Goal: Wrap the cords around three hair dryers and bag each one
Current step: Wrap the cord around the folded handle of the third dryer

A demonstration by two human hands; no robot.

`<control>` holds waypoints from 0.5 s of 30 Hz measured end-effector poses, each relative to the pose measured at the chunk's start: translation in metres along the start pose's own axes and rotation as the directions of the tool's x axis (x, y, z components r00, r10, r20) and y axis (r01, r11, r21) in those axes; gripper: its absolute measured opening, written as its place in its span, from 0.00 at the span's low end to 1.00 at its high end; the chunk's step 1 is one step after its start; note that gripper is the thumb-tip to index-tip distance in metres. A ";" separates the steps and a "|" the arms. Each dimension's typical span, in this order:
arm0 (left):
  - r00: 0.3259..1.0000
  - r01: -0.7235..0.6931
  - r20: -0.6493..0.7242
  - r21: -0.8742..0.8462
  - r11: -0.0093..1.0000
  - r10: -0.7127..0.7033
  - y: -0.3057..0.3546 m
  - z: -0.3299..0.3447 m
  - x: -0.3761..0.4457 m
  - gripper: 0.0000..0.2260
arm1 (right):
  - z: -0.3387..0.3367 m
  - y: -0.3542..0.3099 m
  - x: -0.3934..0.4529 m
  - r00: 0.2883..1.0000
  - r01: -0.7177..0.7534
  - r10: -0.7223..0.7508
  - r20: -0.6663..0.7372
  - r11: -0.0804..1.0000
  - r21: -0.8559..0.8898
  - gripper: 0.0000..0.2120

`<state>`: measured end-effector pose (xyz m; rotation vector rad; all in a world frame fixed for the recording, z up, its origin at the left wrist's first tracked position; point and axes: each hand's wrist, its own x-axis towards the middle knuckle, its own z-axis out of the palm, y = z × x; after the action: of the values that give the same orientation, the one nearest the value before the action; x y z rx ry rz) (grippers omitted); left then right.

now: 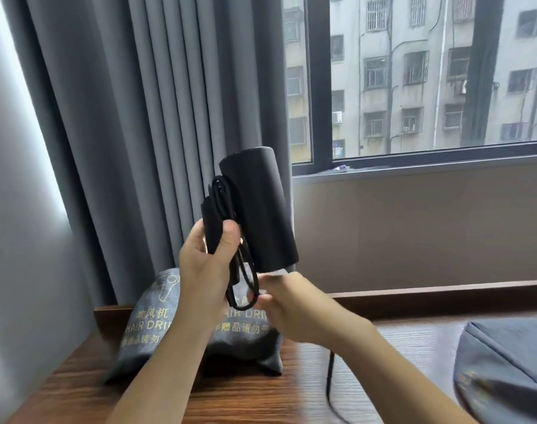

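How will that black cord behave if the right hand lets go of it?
The cord looks floppy: its loops droop below the left hand, so they would probably loosen. A loose stretch trails on the table, likely dragging. The right hand is blurred.

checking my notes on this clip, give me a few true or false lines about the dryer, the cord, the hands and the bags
1. The left hand grips the folded handle of the black hair dryer, held up in the air. True.
2. The cord is fully wound, with no slack left. False: a length still trails down to the wooden table.
3. The right hand is at the cord just below the dryer. True.
4. The dryer sits inside a bag. False: it is out in the open.
5. A grey bag printed HAIR DRIER lies on the table behind the hands. True.
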<state>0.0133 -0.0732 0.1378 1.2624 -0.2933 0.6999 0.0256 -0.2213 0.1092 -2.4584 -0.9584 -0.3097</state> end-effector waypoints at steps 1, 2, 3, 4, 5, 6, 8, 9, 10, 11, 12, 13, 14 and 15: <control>0.999 -0.023 -0.043 0.042 0.999 0.025 -0.001 -0.004 0.003 0.06 | 0.003 -0.006 0.000 1.000 0.016 -0.016 0.001 1.000 0.026 0.08; 0.995 -0.042 -0.084 0.077 0.996 0.049 -0.003 -0.007 0.006 0.07 | 0.005 -0.011 0.000 0.999 0.034 -0.034 0.010 0.999 0.010 0.07; 0.991 -0.058 -0.117 0.092 0.994 0.069 -0.004 -0.010 0.009 0.09 | 0.005 -0.014 -0.001 0.999 0.042 -0.041 0.020 0.999 -0.028 0.07; 0.986 -0.070 -0.143 0.094 0.993 0.083 -0.005 -0.013 0.012 0.11 | 0.002 -0.019 -0.002 0.999 0.026 -0.024 0.027 0.996 -0.082 0.07; 0.982 -0.082 -0.165 0.094 0.992 0.096 -0.007 -0.016 0.015 0.13 | -0.003 -0.022 -0.005 1.000 0.007 -0.004 0.024 0.991 -0.136 0.06; 0.977 -0.094 -0.184 0.096 0.991 0.110 -0.007 -0.019 0.018 0.14 | -0.009 -0.025 -0.008 1.000 -0.006 0.011 0.026 0.985 -0.174 0.06; 0.969 -0.122 -0.201 0.112 0.986 0.143 -0.007 -0.022 0.021 0.11 | -0.020 -0.029 -0.013 0.999 -0.008 0.018 0.045 0.975 -0.220 0.03; 0.967 -0.136 -0.196 0.134 0.982 0.161 -0.007 -0.023 0.022 0.10 | -0.026 -0.032 -0.016 0.999 -0.003 0.016 0.052 0.967 -0.254 0.01; 0.967 -0.150 -0.182 0.164 0.975 0.180 -0.007 -0.024 0.023 0.09 | -0.031 -0.035 -0.019 0.999 0.019 -0.007 0.045 0.959 -0.283 0.03; 0.967 -0.165 -0.162 0.189 0.968 0.197 -0.007 -0.026 0.024 0.09 | -0.037 -0.039 -0.022 0.999 0.033 -0.024 0.032 0.950 -0.311 0.05; 0.969 -0.176 -0.139 0.208 0.962 0.207 -0.008 -0.028 0.025 0.10 | -0.043 -0.040 -0.025 0.999 0.044 -0.041 0.014 0.936 -0.349 0.07; 0.972 -0.177 -0.109 0.230 0.957 0.206 -0.010 -0.031 0.026 0.12 | -0.048 -0.041 -0.028 0.997 0.063 -0.076 -0.018 0.918 -0.391 0.08; 0.979 -0.169 -0.070 0.261 0.950 0.194 -0.012 -0.034 0.028 0.14 | -0.053 -0.041 -0.030 0.989 0.092 -0.131 -0.065 0.902 -0.422 0.10; 0.985 -0.153 -0.026 0.297 0.943 0.168 -0.012 -0.037 0.029 0.15 | -0.058 -0.040 -0.032 0.968 0.138 -0.216 -0.126 0.881 -0.452 0.11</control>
<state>0.0366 -0.0312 0.1335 1.5123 -0.2582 0.9402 -0.0266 -0.2435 0.1608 -2.6817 -1.1399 -0.8773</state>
